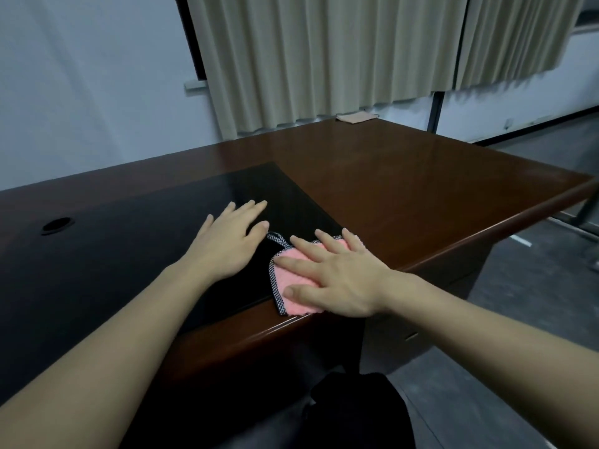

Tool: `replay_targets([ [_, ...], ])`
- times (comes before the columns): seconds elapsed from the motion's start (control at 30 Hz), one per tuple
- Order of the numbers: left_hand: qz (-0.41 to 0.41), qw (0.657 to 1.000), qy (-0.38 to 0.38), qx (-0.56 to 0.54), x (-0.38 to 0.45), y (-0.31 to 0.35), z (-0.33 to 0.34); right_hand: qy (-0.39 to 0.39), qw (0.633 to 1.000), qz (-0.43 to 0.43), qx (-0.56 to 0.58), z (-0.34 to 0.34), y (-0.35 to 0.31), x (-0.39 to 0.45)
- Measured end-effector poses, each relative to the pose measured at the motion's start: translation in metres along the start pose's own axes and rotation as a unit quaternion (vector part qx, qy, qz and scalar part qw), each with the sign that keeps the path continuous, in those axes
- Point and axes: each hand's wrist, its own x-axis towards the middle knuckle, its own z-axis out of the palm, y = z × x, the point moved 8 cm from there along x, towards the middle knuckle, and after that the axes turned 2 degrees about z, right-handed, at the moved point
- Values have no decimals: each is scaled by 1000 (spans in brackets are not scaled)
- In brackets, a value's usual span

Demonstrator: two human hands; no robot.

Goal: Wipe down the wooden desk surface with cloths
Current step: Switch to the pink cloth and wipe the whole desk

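Dim, cool indoor light; soft sheen on the desk [405, 189] far corner; wide-angle bending at frame edges; slight softness throughout.

On the desk [405, 189], near its front edge, we find a cloth [293, 281] lying flat, partly over the inset pad [129, 241] that fills the desk's left and middle. Our right hand [334, 277] lies on the cloth; our left hand [227, 239] rests on the pad just left of it, apart from the cloth. A cable hole [56, 225] sits toward the left edge. A second cloth [356, 117] lies at the far edge, below the curtain [324, 59] behind the desk.
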Motion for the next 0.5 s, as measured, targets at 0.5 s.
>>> replay_targets([
  [0.5, 15, 998, -57, 10, 55, 37, 35, -11, 992, 128, 15, -14, 154, 33],
])
